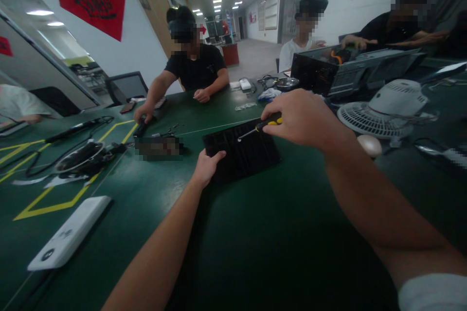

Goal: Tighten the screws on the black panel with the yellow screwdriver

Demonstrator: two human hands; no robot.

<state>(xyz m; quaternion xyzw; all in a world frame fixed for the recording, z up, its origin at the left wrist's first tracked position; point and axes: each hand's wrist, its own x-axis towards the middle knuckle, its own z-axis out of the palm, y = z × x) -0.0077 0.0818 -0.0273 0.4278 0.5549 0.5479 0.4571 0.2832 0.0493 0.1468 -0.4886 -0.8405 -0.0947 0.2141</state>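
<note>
A flat black plastic tray-like panel [255, 156] with ridges is tilted over the green table in front of me. My left hand [208, 167] grips its left edge, thumb on top and fingers hidden beneath. My right hand [302, 119] is closed around the black and yellow handle of a screwdriver [249, 132]. The screwdriver's shaft slants down to the left over the panel. At its tip is a small, bright, round piece [239, 140], perhaps a screw; whether it touches the panel is unclear.
A white fan-like device [392, 107] and an open computer case [335, 75] stand at right. To the left lie a white power strip-like box [69, 233], a bundle of cables [78, 158] and yellow tape [47, 211]. Across the table [262, 233], a person's hand [145, 111] holds a black object.
</note>
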